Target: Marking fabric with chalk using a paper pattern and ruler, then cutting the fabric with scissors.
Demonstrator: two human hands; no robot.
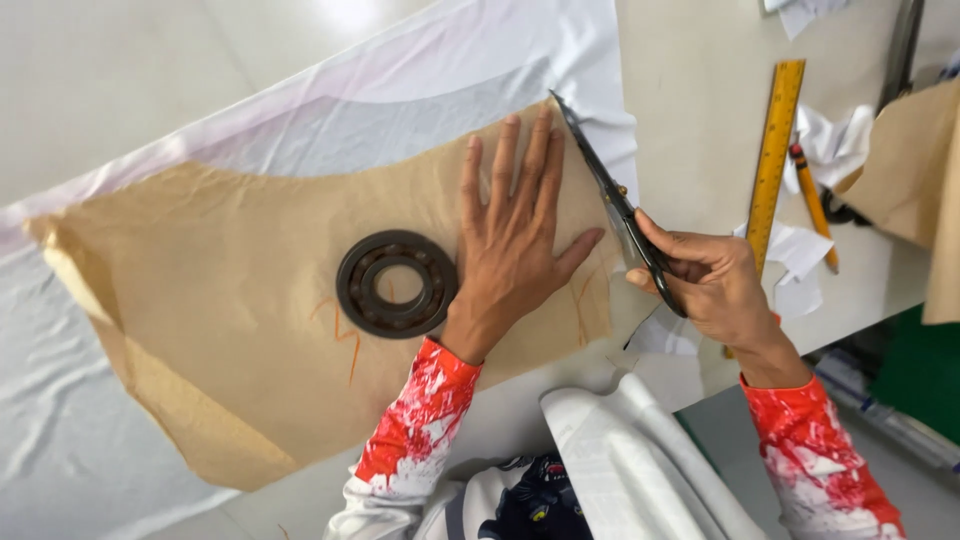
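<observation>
The left hand (pixel 510 235) lies open and flat on the brown paper pattern (pixel 230 300), pinning it to the white fabric (pixel 420 90) spread over the worktop (pixel 700 120). The right hand (pixel 715 285) grips black-handled scissors (pixel 615 200), blades lying along the pattern's right edge. A dark metal bearing ring (pixel 397 283) weighs the paper just beside the left wrist. The left fingertips lie near the blades, so a slip could nick them; loose paper could shift and skew the cut.
</observation>
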